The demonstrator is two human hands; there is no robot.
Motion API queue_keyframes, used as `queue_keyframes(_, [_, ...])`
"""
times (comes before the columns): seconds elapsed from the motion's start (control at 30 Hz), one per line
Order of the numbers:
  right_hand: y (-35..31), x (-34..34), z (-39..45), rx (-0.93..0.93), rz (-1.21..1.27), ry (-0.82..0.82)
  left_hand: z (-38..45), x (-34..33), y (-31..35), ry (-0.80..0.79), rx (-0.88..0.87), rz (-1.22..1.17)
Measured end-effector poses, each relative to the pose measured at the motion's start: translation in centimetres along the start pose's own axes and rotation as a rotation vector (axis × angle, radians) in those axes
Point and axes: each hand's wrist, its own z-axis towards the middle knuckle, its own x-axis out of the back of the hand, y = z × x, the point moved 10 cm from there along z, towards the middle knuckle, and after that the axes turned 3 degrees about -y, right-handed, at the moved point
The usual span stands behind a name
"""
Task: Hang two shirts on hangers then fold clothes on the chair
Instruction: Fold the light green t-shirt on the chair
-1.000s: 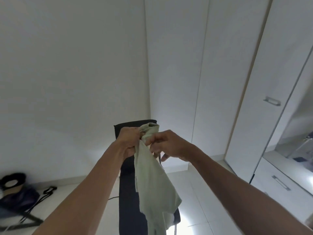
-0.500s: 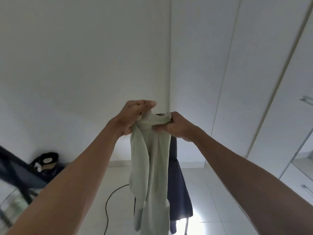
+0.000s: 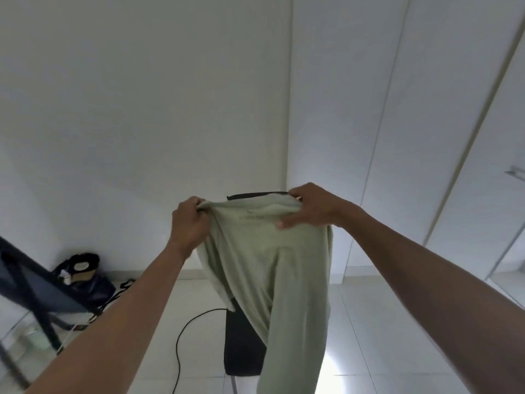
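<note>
A pale green shirt hangs in the air in front of me, spread between both hands. My left hand grips its top edge at the left. My right hand pinches the top edge at the right, thumb on the near side of the cloth. Behind the shirt stands a black chair; only its backrest top and lower part show. No hanger is visible.
White wardrobe doors run along the right, with a handle at the edge. A dark bag sits in the left floor corner beside a dark table frame. A black cable lies on the tiled floor.
My hands have moved apart, stretching the bunched shirt's top edge out wide. The view has swung slightly left, bringing the table frame in.
</note>
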Motion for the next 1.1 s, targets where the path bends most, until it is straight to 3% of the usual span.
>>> queue_keyframes(0.1, [4.5,-0.4,-1.5,-0.166,-0.143,-0.105,1.1,2.4,0.0,0.107,0.009,-0.019])
queue_keyframes(0.27, [6.1,3.0,-3.1,-0.092,0.333,0.243,2.1,3.4,-2.5,0.111,0.031,0.095])
queue_keyframes(0.37, [5.4,4.1,-3.2,-0.029,0.338,0.326,1.7,2.2,-4.4,0.057,0.063,0.226])
queue_keyframes(0.57, [2.7,5.9,-2.0,0.089,0.313,0.432,0.7,1.1,-6.9,0.048,0.204,0.231])
queue_keyframes(0.63, [3.0,6.9,-2.0,0.071,0.288,0.467,0.8,1.2,-7.2,-0.004,0.125,0.313])
queue_keyframes(0.73, [4.7,7.9,-2.4,-0.011,0.267,0.564,1.2,0.9,-6.3,-0.125,-0.207,0.336])
queue_keyframes(0.8, [5.0,7.5,-2.9,-0.022,0.314,0.568,1.0,0.3,-6.8,-0.17,-0.292,0.473])
queue_keyframes(0.9, [3.8,4.9,-3.2,0.026,0.354,0.422,0.5,0.8,-10.3,-0.092,-0.035,0.51])
queue_keyframes(1.0, [3.3,2.8,-3.1,-0.022,0.219,0.324,0.1,1.8,-13.7,0.021,0.282,0.193])
queue_keyframes(1.1, [4.8,1.9,-3.2,-0.167,-0.066,0.297,0.4,2.2,-13.0,0.08,0.277,0.047])
